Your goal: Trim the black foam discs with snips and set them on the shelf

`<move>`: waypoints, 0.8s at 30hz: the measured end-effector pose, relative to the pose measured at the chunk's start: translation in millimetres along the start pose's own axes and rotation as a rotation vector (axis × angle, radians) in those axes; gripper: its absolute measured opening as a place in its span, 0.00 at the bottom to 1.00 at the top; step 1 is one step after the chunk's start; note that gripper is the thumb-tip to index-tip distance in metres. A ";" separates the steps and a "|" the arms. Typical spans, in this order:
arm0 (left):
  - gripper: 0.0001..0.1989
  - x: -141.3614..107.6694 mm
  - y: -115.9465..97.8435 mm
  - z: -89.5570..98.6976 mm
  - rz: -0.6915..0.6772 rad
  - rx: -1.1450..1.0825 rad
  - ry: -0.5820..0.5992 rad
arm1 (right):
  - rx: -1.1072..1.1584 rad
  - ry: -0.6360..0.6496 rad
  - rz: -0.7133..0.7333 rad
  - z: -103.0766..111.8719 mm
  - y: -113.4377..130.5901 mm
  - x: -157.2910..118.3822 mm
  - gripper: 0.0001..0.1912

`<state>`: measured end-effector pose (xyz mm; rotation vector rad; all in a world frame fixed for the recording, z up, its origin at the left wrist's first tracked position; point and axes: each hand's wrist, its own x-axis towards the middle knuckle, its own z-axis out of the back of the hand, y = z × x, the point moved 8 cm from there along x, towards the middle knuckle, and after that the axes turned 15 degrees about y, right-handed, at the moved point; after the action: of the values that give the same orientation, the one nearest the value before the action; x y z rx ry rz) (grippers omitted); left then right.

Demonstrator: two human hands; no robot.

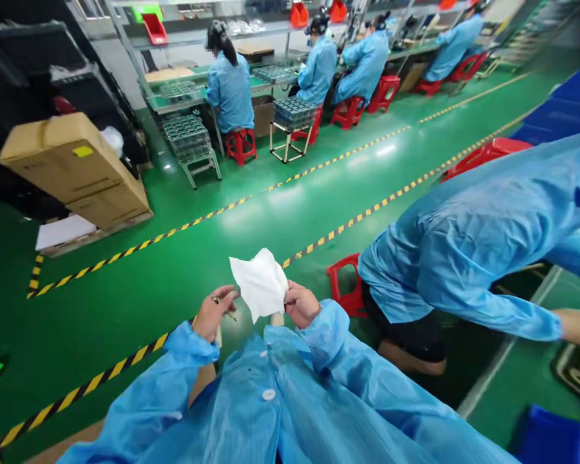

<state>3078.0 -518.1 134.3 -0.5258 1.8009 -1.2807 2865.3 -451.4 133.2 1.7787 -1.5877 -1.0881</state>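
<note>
Just ahead of the wearer's coat (265,393), a white cloth (260,283) hangs creased in the air, the centre of this clock face. At 4 o'clock the right hand (302,305) pinches its edge between thumb and fingers. At 8 o'clock the left hand (217,312) has bent fingers close beside it, over a small pale object (232,316); whether it grips that object, or touches the cloth, I cannot tell.

Glossy green floor (270,212) spreads beyond. At 3 o'clock stands a red stool (347,283), with a co-worker (464,238) in blue leaning past it. From 11 to 1 o'clock, 4 people in blue sit along a workbench (167,106).

At 10 o'clock, 2 cartons (67,161) sit stacked on a pallet (120,231). Clear compartment trays (191,135) stand piled at 11 o'clock, more trays (294,115) at 12; their contents are too small to tell. Blue crates (560,106) rise at 2 o'clock, and a blue bin (555,435) lies at 4.

Of 2 yellow-black lines, the nearer line (101,380) runs from 8 to 2 o'clock, the farther line (203,219) from 9 to 1, with a broad strip of floor between.
</note>
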 end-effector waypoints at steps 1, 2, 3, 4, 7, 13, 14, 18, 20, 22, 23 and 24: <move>0.25 30.4 -22.6 -23.8 -0.052 -0.090 0.106 | 0.028 -0.016 0.001 10.6 7.8 16.7 0.10; 0.25 58.5 -43.2 -41.8 -0.092 -0.145 0.141 | 0.048 -0.033 0.006 22.3 17.0 33.2 0.11; 0.25 85.4 -60.9 -57.6 -0.115 -0.176 0.162 | 0.059 -0.055 0.019 35.4 28.1 49.5 0.11; 0.25 111.4 -76.3 -71.3 -0.128 -0.187 0.174 | 0.062 -0.079 0.036 49.4 41.2 65.7 0.12; 0.26 186.2 -111.2 -99.6 -0.108 -0.166 0.177 | 0.042 -0.049 0.066 85.1 89.4 115.4 0.16; 0.25 317.7 -159.4 -139.2 0.032 -0.203 0.230 | 0.208 0.323 -0.083 126.5 178.5 214.7 0.27; 0.25 337.7 -165.4 -144.4 0.052 -0.228 0.240 | 0.278 0.316 -0.117 137.9 187.9 231.4 0.26; 0.22 425.3 -184.7 -152.7 0.083 -0.387 0.190 | 0.448 0.141 -0.217 198.8 215.4 299.5 0.17; 0.20 476.8 -194.5 -152.8 0.085 -0.424 0.139 | 0.483 0.022 -0.185 237.1 234.1 333.9 0.16; 0.18 532.7 -206.9 -156.7 0.094 -0.423 0.107 | 0.506 -0.079 -0.118 276.5 259.6 367.4 0.16; 0.16 561.3 -213.9 -161.0 0.110 -0.414 0.098 | 0.518 -0.118 -0.089 295.6 274.4 383.4 0.17; 0.14 589.8 -221.4 -167.2 0.131 -0.405 0.095 | 0.531 -0.155 -0.066 314.5 290.0 398.3 0.17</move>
<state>2583.9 -943.0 125.9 -0.5618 2.1521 -0.8653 2439.4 -850.8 106.3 2.1323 -2.0701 -0.9027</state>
